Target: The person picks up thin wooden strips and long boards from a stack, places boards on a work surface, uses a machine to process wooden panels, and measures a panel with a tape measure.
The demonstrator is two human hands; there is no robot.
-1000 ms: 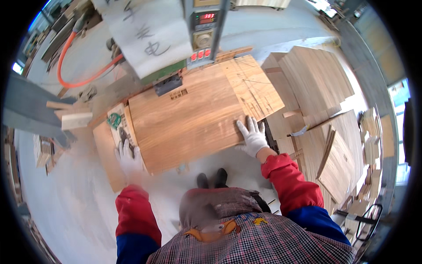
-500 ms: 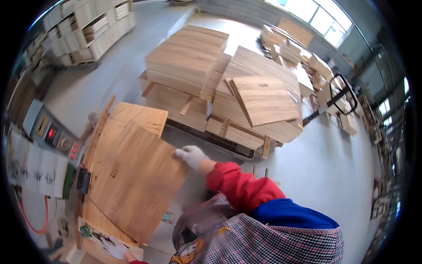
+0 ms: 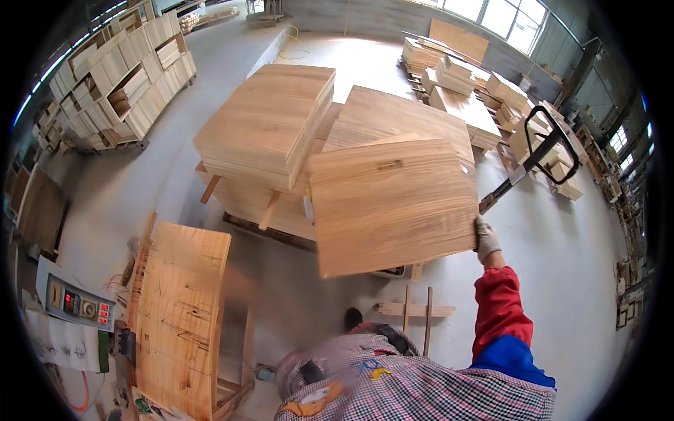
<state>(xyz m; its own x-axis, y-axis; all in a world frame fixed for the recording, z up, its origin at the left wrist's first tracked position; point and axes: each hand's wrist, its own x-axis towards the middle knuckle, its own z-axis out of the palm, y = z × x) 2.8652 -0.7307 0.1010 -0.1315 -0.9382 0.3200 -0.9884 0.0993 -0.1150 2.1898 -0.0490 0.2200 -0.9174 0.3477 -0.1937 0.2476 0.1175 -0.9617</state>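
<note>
My right hand (image 3: 486, 238), in a white work glove, grips the right edge of a large light wooden panel (image 3: 393, 203). The panel is held nearly flat in the air, above the near side of stacked wooden panels on a pallet. A tall stack (image 3: 267, 119) lies to its left and a lower stack (image 3: 393, 116) just behind it. My left hand is not visible; the panel's near left corner hangs over the floor with no hand showing there.
A wooden work board (image 3: 179, 309) lies at lower left beside a grey control box (image 3: 77, 303) with red displays. A pallet jack handle (image 3: 544, 147) stands to the right of the stacks. Wood strips (image 3: 414, 309) lie on the floor. Shelves of wood pieces (image 3: 119, 77) line the left wall.
I have turned from the work board toward the pallet. The panel has been lifted off the board and carried over the stacks, with my right hand on its edge.
</note>
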